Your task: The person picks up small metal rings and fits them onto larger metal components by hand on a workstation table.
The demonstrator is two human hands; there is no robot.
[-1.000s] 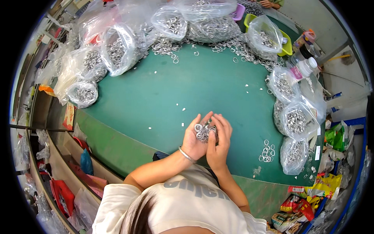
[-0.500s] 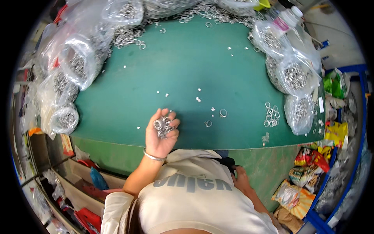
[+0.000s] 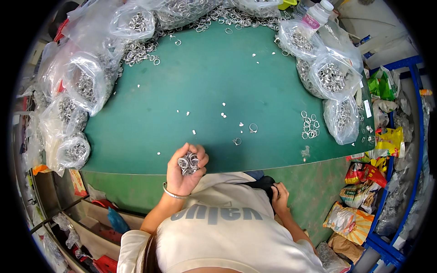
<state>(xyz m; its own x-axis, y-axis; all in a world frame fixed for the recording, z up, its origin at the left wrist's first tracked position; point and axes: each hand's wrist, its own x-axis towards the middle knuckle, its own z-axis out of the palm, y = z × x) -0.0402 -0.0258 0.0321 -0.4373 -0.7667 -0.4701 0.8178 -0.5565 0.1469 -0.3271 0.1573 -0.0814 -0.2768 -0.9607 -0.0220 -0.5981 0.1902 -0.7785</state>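
Note:
Palm up, my left hand [image 3: 185, 170] is closed around a pile of silver rings [image 3: 188, 163] above the table's near edge. My right hand [image 3: 281, 194] is below the table beside my lap, its fingers curled at a black item [image 3: 261, 184]; whatever they grip is hidden. Two single rings, a nearer one [image 3: 237, 141] and a farther one [image 3: 253, 128], lie on the green tabletop [image 3: 205, 82] right of my left hand. A small cluster of rings [image 3: 310, 125] lies farther right.
Clear bags of rings line the left side [image 3: 75, 150] and right side [image 3: 341, 119]. Loose rings [image 3: 227, 17] are heaped along the far edge. Small white scraps [image 3: 223, 115] dot the table. A white bottle [image 3: 318, 14] stands far right; a blue rack [image 3: 412, 136] holds colourful packets.
My left hand has drawn back toward the table's near edge, its fingers curled more over the rings. My right hand has shifted up slightly and its fingers have curled. The whole view has shifted slightly.

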